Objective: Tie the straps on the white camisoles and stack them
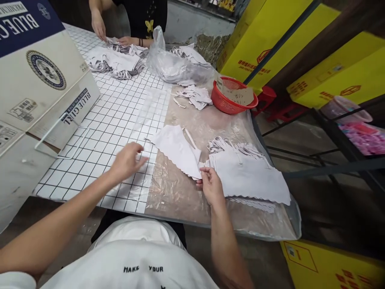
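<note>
A white bra top [176,148] with a scalloped edge and a thin strap lies spread on the table in front of me. My right hand [213,188] pinches its lower right corner between thumb and fingers. To the left of the garment, my left hand [128,160] hovers over the grid-patterned cover, fingers apart and holding nothing. Beside my right hand sits a stack of similar white tops [246,172], laid flat with straps bunched toward the far side.
A large carton [51,76] stands at the left. Farther back are a small garment pile [195,96], a clear plastic bag [177,68] and a red basket [230,108] holding cardboard. Across the table, another person's hands [99,26] handle a white pile [116,60]. Metal bars [331,167] flank the right.
</note>
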The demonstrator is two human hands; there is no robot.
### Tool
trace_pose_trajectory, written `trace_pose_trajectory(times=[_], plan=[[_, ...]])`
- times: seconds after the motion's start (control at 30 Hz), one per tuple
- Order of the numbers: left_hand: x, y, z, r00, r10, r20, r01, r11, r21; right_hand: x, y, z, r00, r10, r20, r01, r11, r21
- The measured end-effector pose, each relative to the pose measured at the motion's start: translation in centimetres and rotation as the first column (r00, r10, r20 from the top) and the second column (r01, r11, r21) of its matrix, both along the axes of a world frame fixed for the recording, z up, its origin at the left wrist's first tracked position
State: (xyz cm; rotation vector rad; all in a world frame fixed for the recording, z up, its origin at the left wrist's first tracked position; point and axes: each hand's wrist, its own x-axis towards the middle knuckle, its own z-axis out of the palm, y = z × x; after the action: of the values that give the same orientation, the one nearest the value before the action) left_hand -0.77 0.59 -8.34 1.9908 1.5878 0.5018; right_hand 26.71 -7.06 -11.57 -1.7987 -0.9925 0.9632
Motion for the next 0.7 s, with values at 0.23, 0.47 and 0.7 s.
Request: trace_pose_trajectory(times=[0.23,0.47,0.7], plan=[[10.8,-1.2,3.9,0.907,-0.416,-0.070,0.420,0.906,0.057,-2.9,1.0,4.8,0.981,0.057,0.187,-0.122,0.926,0.357],[12.2,2.8,9.7,0.837,-0.109,0.536,0.338,0.874,-0.351,-5.8,-1.7,6.5,0.904,-0.144,0.403,-0.093,0.854,0.512],[12.4,3.2,14.1,0.461,0.356,0.813,0.256,0.824,-0.506,-6.7,-0.3,3.9,0.773,-0.195,0.604,-0.106,0.898,0.426]])
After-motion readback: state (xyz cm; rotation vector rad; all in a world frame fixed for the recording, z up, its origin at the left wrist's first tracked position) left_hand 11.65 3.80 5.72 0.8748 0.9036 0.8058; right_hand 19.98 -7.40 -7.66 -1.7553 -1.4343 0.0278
